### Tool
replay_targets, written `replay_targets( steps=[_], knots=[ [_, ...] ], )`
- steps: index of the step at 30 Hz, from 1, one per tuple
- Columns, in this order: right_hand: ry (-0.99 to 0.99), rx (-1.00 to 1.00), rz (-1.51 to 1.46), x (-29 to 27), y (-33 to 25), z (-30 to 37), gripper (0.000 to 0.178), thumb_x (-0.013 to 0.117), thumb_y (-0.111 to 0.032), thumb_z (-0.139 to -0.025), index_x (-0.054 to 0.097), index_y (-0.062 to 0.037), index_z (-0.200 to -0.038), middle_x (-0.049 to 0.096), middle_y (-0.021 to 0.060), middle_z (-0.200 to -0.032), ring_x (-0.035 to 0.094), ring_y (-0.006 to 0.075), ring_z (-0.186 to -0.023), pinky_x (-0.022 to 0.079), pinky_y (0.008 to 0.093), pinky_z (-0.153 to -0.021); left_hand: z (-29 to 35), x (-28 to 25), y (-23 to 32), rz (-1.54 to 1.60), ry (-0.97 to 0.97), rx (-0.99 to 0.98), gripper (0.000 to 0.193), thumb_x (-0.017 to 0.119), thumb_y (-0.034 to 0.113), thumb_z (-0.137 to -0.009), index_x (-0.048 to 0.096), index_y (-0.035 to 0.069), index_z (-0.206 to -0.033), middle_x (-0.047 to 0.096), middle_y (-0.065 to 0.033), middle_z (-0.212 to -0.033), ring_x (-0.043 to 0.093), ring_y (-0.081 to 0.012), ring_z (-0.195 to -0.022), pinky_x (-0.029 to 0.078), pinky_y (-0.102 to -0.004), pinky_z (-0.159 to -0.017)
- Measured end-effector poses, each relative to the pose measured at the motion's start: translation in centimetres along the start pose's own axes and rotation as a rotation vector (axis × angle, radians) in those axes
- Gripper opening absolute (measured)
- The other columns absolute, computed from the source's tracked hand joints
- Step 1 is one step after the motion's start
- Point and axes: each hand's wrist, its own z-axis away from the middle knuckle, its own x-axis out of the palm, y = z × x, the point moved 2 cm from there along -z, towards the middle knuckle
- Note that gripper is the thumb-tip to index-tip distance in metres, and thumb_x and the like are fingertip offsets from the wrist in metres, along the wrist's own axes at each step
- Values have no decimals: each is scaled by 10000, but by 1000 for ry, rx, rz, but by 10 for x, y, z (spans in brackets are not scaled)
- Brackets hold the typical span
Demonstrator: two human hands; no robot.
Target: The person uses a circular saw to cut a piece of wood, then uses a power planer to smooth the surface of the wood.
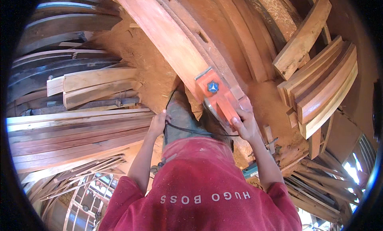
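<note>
My right hand (245,125) grips the rear handle of an orange-red electric hand planer (220,100), which has a round blue knob near its front. The planer rests on a long pale reddish plank (169,39) that runs away toward the upper left. To the left, my left hand (159,122) has its fingers closed on a black power cord (187,131). The cord loops across my front toward the back of the planer, and another stretch rises from my left hand. The planer's underside is hidden against the wood.
Stacked boards (79,139) lie close on the left, with shorter blocks (99,81) above them. At the right stands a bundle of curved planks (327,89), beside a leaning board (303,35). Sawdust covers the ground (147,65). A teal tool (251,171) sits by my right forearm.
</note>
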Motion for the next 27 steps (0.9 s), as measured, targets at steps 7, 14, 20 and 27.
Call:
replay_targets(
  steps=[7,14,20,27],
  knots=[
    [-32,-125,141,17,-81,-97,425,611,-402,-923,660,20,-913,633,140,-704,642,214,-680,488,372,-626,-9,-68,22,142,49,-62,702,263,519,-1068,682,-35,-968,679,-74,-724,608,-150,-693,478,-289,-678],
    [-33,-68,152,45,-156,-198,480,587,-443,-925,685,22,-993,669,209,-845,670,316,-788,498,410,-691,-45,-139,36,190,136,-35,713,239,536,-1064,687,-4,-941,687,-69,-738,605,-143,-689,459,-290,-659],
    [21,-152,164,65,-224,-273,490,576,-454,-918,680,24,-946,668,225,-858,657,340,-780,492,433,-706,-74,-191,55,248,132,-95,730,211,569,-1055,677,16,-952,673,-51,-725,539,-100,-617,413,-250,-587],
    [11,-133,262,87,-277,-359,512,577,-461,-907,663,43,-902,642,246,-790,641,355,-735,479,447,-674,-114,-230,66,312,161,-141,755,241,555,-1058,695,-34,-923,676,-76,-731,493,-98,-556,406,-267,-540]
  ],
)
